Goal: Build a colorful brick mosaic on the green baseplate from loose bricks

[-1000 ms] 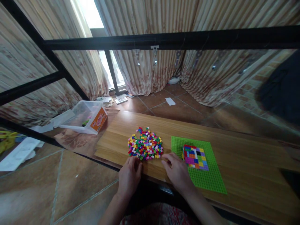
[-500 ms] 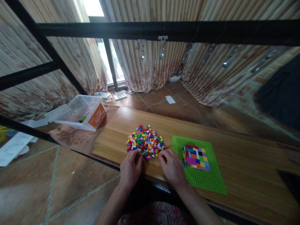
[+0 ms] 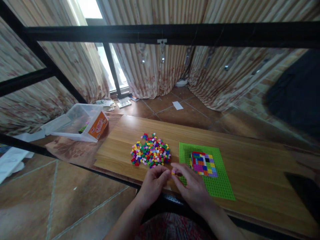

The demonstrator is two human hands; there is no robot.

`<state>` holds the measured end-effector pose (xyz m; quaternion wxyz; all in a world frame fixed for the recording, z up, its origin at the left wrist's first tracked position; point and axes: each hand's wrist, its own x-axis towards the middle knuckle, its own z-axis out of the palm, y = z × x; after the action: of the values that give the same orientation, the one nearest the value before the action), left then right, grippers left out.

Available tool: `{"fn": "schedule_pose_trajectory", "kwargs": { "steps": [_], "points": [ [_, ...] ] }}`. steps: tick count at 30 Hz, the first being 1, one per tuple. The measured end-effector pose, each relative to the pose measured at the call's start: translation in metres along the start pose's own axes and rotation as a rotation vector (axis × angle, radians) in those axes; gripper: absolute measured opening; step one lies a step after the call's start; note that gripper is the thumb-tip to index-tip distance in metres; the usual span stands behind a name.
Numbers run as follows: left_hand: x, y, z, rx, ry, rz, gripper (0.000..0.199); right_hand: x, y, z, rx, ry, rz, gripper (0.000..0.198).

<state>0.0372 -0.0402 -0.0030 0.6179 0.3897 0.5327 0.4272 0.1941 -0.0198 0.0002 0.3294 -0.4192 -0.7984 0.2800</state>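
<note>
My right hand [image 3: 191, 186] pinches a small orange and pink building brick piece [image 3: 173, 172] between thumb and fingertips, above the table's near edge. Close by on its left is my left hand [image 3: 154, 183], thumb and fingers pressed together; whatever they may hold is hidden. Beyond the hands lies a loose pile of multicoloured building bricks [image 3: 151, 151] on the wooden table. A green studded baseplate [image 3: 222, 186] lies to the right, partly behind my right hand. On it stands a low multicoloured brick build [image 3: 203, 164] with a red edge at the back left.
A clear plastic bin [image 3: 72, 133] with an orange label stands at the table's left end, a few green pieces inside. A dark flat object [image 3: 303, 190] lies at the right. A black metal bar [image 3: 150, 33] crosses above, with clips hanging from it.
Both hands have drawn back from the pile and come together near the table's front edge. The brick piece now shows in my right fingertips. The whole view has shifted slightly.
</note>
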Motion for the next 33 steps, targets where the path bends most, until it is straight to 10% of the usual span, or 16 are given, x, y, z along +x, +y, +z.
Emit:
{"fn": "schedule_pose_trajectory", "kwargs": {
  "steps": [33],
  "points": [
    [0.025,-0.027,0.017,-0.231,0.217,-0.089,0.033,0.012,0.013,0.043,0.888,0.170,0.760,0.030]
  ]
}}
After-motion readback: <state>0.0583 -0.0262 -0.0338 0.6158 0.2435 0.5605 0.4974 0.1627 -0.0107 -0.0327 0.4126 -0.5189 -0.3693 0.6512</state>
